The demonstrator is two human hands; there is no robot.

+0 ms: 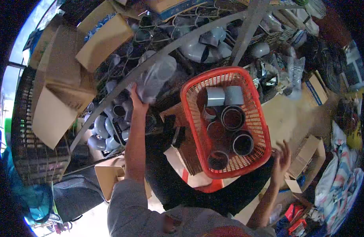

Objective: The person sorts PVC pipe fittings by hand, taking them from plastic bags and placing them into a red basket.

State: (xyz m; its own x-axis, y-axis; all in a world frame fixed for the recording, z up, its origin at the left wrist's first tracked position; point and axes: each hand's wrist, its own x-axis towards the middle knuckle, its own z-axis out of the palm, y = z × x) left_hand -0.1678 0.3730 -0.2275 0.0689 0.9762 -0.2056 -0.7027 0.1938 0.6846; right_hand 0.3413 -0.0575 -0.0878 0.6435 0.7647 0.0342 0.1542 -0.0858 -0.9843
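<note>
My left hand (138, 98) reaches forward and grips the near end of a clear plastic bag (158, 75) with greyish contents that I cannot make out. A red plastic basket (266, 132) rests across my lap, holding several grey pipe fittings (215, 96), some lying on their side and some with the round opening up. My right hand (283, 158) is beside the basket's lower right edge, fingers apart, with nothing in it.
Grey elbow fittings (101, 128) lie in a container at the left, and more fittings (201, 51) beyond a metal bar (166, 48). Open cardboard boxes (55, 114) stand at the left. Another box (306, 158) and a striped sack (339, 170) are at the right.
</note>
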